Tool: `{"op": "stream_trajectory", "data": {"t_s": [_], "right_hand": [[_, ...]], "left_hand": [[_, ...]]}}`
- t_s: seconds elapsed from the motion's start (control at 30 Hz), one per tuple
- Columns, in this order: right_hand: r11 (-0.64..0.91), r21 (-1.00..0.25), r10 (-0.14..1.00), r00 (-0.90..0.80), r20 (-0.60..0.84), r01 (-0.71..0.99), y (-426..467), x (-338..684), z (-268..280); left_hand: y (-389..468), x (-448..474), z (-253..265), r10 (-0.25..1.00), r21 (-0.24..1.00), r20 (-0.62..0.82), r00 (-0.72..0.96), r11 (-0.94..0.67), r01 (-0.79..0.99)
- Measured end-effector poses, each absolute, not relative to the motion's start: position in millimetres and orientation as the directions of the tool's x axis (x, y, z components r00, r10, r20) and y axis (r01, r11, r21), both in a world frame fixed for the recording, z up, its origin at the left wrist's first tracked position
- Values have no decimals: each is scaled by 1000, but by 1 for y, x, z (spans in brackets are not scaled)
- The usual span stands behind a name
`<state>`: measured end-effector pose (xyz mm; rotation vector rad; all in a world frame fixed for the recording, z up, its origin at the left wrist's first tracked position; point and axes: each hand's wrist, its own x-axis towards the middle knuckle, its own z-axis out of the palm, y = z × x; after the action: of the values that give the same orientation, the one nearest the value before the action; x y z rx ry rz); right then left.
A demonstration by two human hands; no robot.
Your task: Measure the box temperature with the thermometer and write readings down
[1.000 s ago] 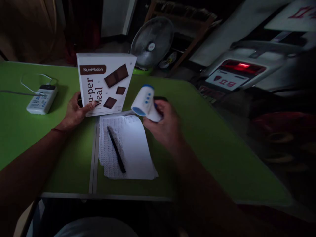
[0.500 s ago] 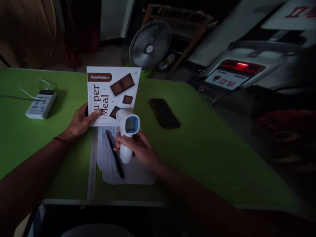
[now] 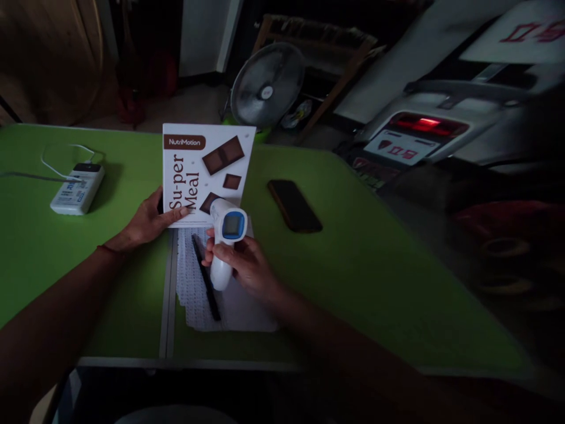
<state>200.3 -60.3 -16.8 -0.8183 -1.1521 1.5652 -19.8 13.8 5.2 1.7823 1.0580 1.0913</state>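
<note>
My left hand (image 3: 148, 219) grips the lower left corner of a white box (image 3: 220, 138) printed "NutriMotion" and "Su-per Meal" with chocolate pieces. The thumb lies across its front; the other fingers are hidden behind it. My right hand (image 3: 247, 262) is wrapped round the handle of a white infrared thermometer (image 3: 221, 272), whose blue-framed screen faces me. The thermometer's front end points at the lower part of the box; whether they touch I cannot tell. Below them, printed sheets of paper (image 3: 189, 306) lie on the table, with a black pen (image 3: 206, 280) on top.
On the green table (image 3: 353, 282), a dark phone (image 3: 295, 205) lies to the right. A white power strip (image 3: 77, 191) with cables is at the left. Beyond the table stand a fan (image 3: 267, 91) and a scooter (image 3: 424, 126) with a lit red tail light.
The box has shifted slightly right in view, uncovering more of its lettering. The thermometer has moved a little left relative to the box. Both hands keep their hold.
</note>
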Motion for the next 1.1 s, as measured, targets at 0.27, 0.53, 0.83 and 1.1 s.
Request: {"op": "stream_trajectory", "data": {"t_s": [0.27,0.53,0.83,1.1], "right_hand": [[-77,-967,969,-247,-15,-243,-63,200,-14],[-62,-972,967,-255,-3,-225,-64,199,-14],[-61,-977,963,-268,-4,-206,-63,199,-15],[-38,-983,961,-275,13,-179,-64,201,-17]], "left_hand": [[11,-18,9,908,910,285,308,-357,210],[12,-18,8,908,912,290,301,-358,201],[12,-18,11,896,896,325,303,-394,204],[13,-18,8,904,906,305,300,-373,200]]}}
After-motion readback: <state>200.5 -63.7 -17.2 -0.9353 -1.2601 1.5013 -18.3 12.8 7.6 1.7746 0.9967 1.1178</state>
